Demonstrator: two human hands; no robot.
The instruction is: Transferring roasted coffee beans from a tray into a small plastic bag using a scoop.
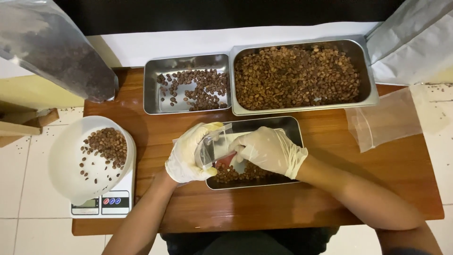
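Left hand (191,153): gloved, fingers curled around the side of a small clear bag (213,147), holding its mouth up over the near tray (292,128).
Right hand (270,151): gloved, fingers pressed together and tucked into the open mouth of the small clear bag.
Small clear bag: between both hands, above the near tray, where a few coffee beans (236,173) lie.
Small tray (186,89): at the back, thinly covered with dark beans.
Large tray (302,75): just beside it on the right, full of lighter beans.
Scale (101,204): on the left edge of the bench (264,208), bearing a white bowl (66,160) with some beans.
Spare clear bag (384,120): lying flat on the right.
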